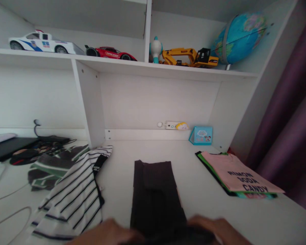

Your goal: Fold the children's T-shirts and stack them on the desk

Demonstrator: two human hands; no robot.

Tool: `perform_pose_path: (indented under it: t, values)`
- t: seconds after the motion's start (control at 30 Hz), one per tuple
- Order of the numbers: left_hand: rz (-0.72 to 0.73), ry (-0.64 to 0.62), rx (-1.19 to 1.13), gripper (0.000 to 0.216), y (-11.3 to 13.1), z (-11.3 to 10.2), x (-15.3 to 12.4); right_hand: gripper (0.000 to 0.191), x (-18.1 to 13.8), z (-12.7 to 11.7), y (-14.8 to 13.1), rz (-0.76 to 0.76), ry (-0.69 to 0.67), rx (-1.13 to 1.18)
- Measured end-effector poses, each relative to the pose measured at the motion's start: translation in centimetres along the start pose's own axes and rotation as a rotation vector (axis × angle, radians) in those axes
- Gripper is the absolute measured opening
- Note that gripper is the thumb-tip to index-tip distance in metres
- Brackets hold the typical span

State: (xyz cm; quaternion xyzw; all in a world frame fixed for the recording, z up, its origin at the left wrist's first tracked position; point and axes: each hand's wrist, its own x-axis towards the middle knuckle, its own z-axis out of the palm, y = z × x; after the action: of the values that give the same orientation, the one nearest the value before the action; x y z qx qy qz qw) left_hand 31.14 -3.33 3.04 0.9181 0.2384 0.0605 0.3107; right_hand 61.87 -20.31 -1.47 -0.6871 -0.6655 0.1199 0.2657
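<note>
At seven o'clock, the bare left hand is showing as a blur, the bottom edge cutting it off; at five o'clock, the bare right hand is looking the same. Between them, the near end of the dark, oblong folded cloth is smearing, hiding how the fingers are meeting it. The right edge is cutting off a purple fabric curtain at three o'clock.

Between our left hand and right hand we hold the blurred near end of a dark, nearly black garment. Beyond both, the rest lies flat on the surface, folded into a long, narrow panel, its far edge slightly uneven.
</note>
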Motion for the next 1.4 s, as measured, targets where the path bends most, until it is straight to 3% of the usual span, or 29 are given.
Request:
perform_pose_path:
  t: [0.1,0.17,0.23,0.33,0.47,0.6,0.77,1.0,1.4]
  values:
    - [0.010,0.014,-0.160,0.031,0.3,-4.7,6.6,0.031,7.9,-3.0,-0.7,0.129,-0.018,0.207]
    - [-0.085,0.067,-0.320,0.030,-1.0,-5.9,11.7,0.025,13.3,-2.9,-0.4,0.218,-0.007,0.219]
    - [-0.226,0.111,-0.403,0.026,-3.2,-5.5,15.7,0.023,17.2,-1.6,0.6,0.273,-0.008,0.175]
    - [-0.307,0.156,-0.375,0.020,-6.5,-3.3,18.4,0.019,19.5,1.1,2.3,0.310,-0.004,0.074]
    - [-0.285,0.201,-0.357,0.017,-8.9,-1.7,18.5,0.021,19.1,2.6,3.9,0.303,0.042,0.002]
    - [-0.282,0.221,-0.351,0.022,-9.6,-2.0,19.3,0.025,19.2,2.7,4.8,0.341,0.083,-0.014]
    - [-0.379,0.226,-0.334,0.023,-10.0,-1.7,20.9,0.028,20.3,3.4,5.3,0.430,0.119,-0.054]
    - [-0.380,0.141,-0.367,0.027,-10.0,-3.3,19.9,0.026,20.4,2.7,5.1,0.375,0.118,-0.048]
    - [-0.353,0.315,0.170,0.027,-9.4,-2.3,21.2,0.028,20.6,3.3,5.1,0.480,0.111,-0.136]
